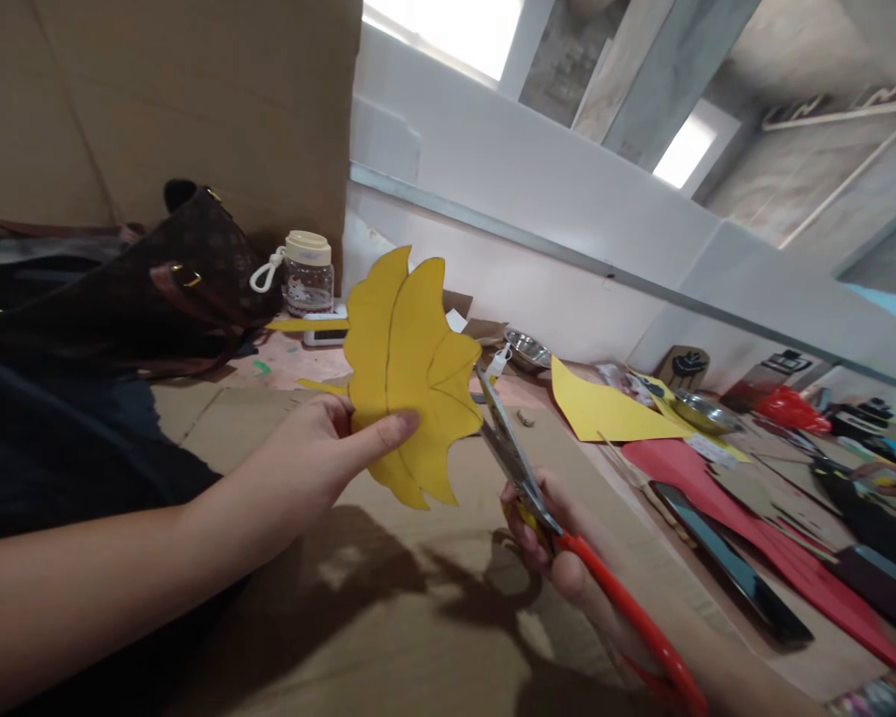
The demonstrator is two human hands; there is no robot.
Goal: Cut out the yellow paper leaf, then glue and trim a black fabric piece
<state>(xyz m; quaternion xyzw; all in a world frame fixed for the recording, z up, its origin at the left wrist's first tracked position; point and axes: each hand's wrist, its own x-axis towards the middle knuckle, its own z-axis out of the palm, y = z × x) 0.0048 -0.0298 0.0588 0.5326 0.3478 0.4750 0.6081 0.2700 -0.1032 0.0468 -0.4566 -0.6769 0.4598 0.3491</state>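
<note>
My left hand point(336, 443) pinches a yellow cut-out sheet point(410, 358), its thumb pressed flat on the front. The cut-out has wavy and pointed edges, and dark curved lines are drawn on it. Two narrow yellow strips point(310, 325) stick out on its left side. To the right, my right hand point(560, 548) is closed around scissors point(519, 468) with red handles. Their metal blades point up at the cut-out's right edge; whether they touch it, I cannot tell. A bit of yellow point(530, 523) shows by the right fingers, too small to identify.
Cardboard point(284, 597) covers the table below. Behind stand a handbag point(216, 259), a lidded jar point(309, 274) and a metal bowl point(527, 349). At right lie a yellow sheet point(604, 403), a red sheet point(784, 558) and a phone point(732, 563). Another person's hand point(892, 481) appears at far right.
</note>
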